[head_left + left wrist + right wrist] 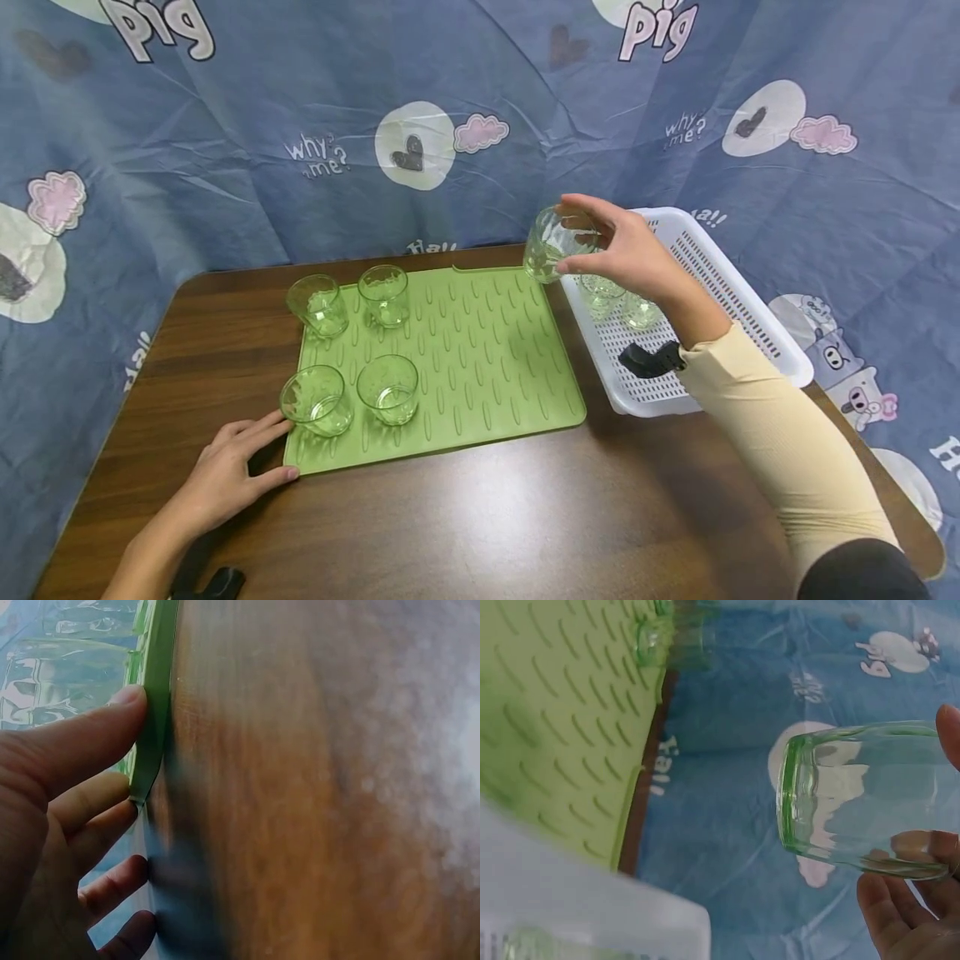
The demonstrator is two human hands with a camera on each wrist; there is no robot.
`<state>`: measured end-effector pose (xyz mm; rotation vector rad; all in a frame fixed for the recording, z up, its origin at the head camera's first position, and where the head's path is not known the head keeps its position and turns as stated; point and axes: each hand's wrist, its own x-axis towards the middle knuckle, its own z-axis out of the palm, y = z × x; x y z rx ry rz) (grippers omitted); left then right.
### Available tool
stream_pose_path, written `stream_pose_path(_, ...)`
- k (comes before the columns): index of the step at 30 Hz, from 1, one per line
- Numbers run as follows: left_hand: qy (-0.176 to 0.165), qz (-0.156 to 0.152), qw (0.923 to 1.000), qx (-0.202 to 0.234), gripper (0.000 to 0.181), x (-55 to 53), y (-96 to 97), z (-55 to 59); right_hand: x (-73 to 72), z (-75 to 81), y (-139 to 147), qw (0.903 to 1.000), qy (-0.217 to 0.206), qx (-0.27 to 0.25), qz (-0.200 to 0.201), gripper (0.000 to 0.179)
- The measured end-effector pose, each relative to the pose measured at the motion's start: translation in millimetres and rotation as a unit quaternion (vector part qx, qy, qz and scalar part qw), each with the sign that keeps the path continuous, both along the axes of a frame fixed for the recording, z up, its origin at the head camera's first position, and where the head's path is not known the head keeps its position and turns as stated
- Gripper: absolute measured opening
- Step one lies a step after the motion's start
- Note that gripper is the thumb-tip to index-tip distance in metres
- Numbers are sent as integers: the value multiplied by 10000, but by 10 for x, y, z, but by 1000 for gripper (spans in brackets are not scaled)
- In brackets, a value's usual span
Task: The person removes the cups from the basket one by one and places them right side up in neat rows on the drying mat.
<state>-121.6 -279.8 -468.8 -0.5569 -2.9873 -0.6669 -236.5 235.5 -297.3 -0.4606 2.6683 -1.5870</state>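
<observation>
My right hand (626, 254) grips a clear, green-tinted drinking glass (551, 246) by its sides near the rim, with thumb and fingers apart around it. The glass is raised between the mat's far right corner and the basket; in the right wrist view its thick base (791, 795) points left. My left hand (232, 471) rests at the near left corner of a green ridged drying mat (480, 358), thumb and fingers touching its edges, as the left wrist view also shows. Several similar glasses, among them a near left glass (318, 404), stand on the mat's left part.
A white perforated plastic basket (723, 283) sits right of the mat with more glasses (640, 310) in it, partly behind my right arm. Brown wooden table (480, 517) lies under everything. A blue printed cloth (525, 75) hangs behind the table.
</observation>
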Motion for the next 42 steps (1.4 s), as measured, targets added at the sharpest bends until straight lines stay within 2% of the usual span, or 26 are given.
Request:
stream_pose_path(5, -57, 13, 10000, 21, 66, 2, -8, 9, -251, -80, -209, 9991, -57, 221, 357, 87)
stream_pose_path(9, -26, 36, 10000, 26, 66, 6, -13, 6, -456, -197, -358, 9954, -317, 531, 730, 86)
stream_pose_path(13, 27, 3, 10000, 20, 65, 18, -14, -16, -609, -350, -519, 9945, -709, 406, 654, 84)
stream_pose_path(16, -46, 23, 10000, 17, 65, 29, -27, -27, -686, -454, -685, 9954, -801, 138, 498, 81)
stream_pose_path(20, -120, 111, 9999, 31, 65, 38, -50, -25, -733, -569, -910, 9968, -736, -19, 310, 81)
stream_pose_path(23, -65, 98, 9999, 50, 65, 32, -49, -21, -729, -675, -1013, 9972, -743, 45, 84, 83)
stream_pose_path(26, -47, 48, 9999, 79, 65, 15, -32, -18, -710, -794, -1050, 9967, -784, 134, -158, 84)
stream_pose_path(30, 39, 19, 9999, 121, 65, -4, -14, -5, -708, -925, -1066, 9964, -779, 3, -339, 83)
stream_pose_path(35, 87, 18, 9999, 112, 65, 0, -17, 16, -717, -1002, -1118, 9961, -833, -62, -294, 84)
stream_pose_path(42, -44, 55, 9999, 137, 65, 21, -17, 11, -744, -1110, -1146, 9965, -831, 79, -33, 85)
